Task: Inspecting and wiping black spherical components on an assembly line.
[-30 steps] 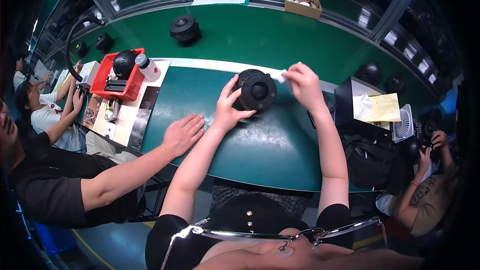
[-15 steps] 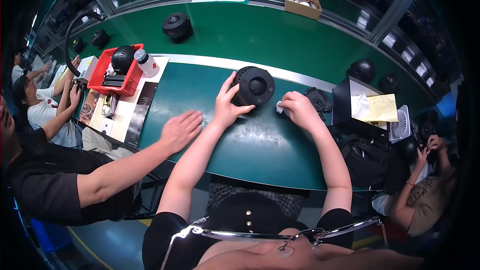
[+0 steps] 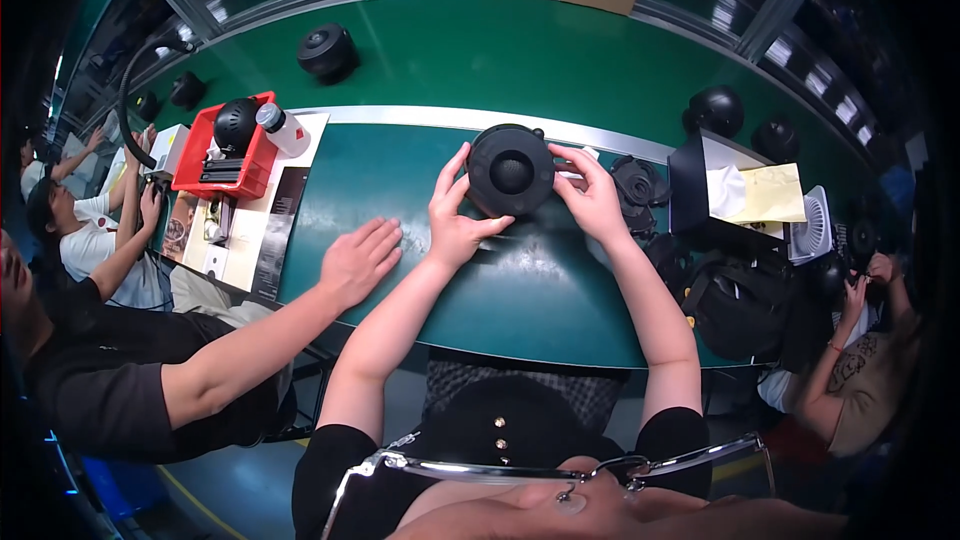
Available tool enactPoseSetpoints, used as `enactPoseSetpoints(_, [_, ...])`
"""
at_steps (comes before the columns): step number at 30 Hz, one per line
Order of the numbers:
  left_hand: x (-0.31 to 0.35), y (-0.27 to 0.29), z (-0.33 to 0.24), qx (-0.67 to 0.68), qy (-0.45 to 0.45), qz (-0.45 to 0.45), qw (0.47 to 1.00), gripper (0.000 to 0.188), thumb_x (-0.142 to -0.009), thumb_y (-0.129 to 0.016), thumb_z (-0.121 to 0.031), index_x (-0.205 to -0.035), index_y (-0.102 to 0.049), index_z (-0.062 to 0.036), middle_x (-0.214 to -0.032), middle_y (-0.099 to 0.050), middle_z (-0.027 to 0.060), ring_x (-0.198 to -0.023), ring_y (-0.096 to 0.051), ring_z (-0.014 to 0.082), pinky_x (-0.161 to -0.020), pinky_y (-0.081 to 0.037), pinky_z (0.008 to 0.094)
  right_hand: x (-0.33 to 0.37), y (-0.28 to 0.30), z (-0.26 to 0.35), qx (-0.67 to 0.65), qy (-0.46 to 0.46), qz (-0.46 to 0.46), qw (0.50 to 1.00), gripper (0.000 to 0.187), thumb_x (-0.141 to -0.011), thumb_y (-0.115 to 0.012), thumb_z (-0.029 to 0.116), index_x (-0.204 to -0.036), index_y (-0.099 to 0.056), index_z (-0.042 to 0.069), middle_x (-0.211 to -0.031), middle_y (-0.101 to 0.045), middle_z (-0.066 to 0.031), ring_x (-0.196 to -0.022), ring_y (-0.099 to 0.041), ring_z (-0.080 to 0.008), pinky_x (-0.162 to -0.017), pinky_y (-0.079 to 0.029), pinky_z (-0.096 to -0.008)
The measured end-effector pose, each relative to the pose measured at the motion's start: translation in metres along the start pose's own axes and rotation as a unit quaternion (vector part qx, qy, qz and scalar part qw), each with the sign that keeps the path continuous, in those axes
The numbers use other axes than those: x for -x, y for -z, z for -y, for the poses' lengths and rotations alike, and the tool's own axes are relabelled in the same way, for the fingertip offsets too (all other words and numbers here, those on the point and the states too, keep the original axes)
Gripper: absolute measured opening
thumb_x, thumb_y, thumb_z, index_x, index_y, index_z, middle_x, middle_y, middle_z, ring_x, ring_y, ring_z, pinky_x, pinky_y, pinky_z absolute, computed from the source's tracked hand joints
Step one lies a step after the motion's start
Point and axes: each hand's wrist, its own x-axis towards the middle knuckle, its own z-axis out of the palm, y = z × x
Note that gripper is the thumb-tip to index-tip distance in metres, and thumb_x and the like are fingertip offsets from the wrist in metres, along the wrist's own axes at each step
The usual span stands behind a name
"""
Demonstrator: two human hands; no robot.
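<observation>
A round black housing [image 3: 490,196] with a wide ring face and a dark domed centre is held up above the green table. My left hand [image 3: 459,224] grips its left side, fingers behind and thumb along the lower edge. On the right side, my right hand [image 3: 590,199] closes on the rim with thumb and fingers. A small white scrap [image 3: 592,152], like a wipe, shows at the right fingers; how it is held is partly hidden. Black ring-shaped parts [image 3: 638,182] lie just right of that hand.
A co-worker's hand [image 3: 360,262] rests on the table at left, near my left forearm. Beyond it stand a red bin [image 3: 262,155] and a white bottle [image 3: 284,130]. At right are a dark box [image 3: 690,180] and a black bag [image 3: 738,310]. Another black housing [image 3: 328,52] sits on the green belt.
My right hand has moved up and left from beside the housing to its right rim. The housing has turned to face upward more. The view has shifted slightly.
</observation>
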Motion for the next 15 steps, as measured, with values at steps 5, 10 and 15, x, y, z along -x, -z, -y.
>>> enactPoseSetpoints(5, [0.000,0.002,-0.003,-0.030,-0.033,-0.003,0.999,0.067,-0.055,-0.085,-0.017,-0.115,-0.058,-0.0050,-0.136,-0.041,0.0161,-0.123,-0.044,0.0296,-0.098,-0.040,0.0398,-0.001,-0.001,0.002,-0.007,0.024,0.002,1.000,0.037,-0.083,-0.061,0.003,-0.119,-0.056,0.005,-0.112,-0.055,-0.0082,-0.100,-0.058,-0.0174,-0.080,-0.050,-0.0279])
enactPoseSetpoints(10, [0.005,0.001,0.004,0.327,0.223,-0.006,0.918,0.067,-0.080,-0.064,-0.047,-0.131,-0.042,-0.0088,-0.122,-0.052,0.0079,-0.108,-0.056,0.0232,-0.083,-0.050,0.0354,-0.003,0.008,-0.010,-0.056,0.088,0.074,0.992,0.074,-0.070,-0.077,0.020,-0.134,-0.041,0.009,-0.136,-0.039,-0.0085,-0.127,-0.038,-0.0215,-0.101,-0.035,-0.0381])
enactPoseSetpoints(15, [0.001,0.007,0.010,0.508,0.333,0.134,0.783,0.074,-0.088,-0.042,-0.060,-0.137,-0.032,-0.0048,-0.131,-0.044,0.0109,-0.111,-0.054,0.0298,-0.085,-0.050,0.0445,0.006,-0.006,-0.029,-0.156,0.058,0.074,0.983,0.126,-0.053,-0.089,0.018,-0.146,-0.004,0.015,-0.143,-0.022,-0.0126,-0.132,-0.029,-0.0292,-0.108,-0.028,-0.0424])
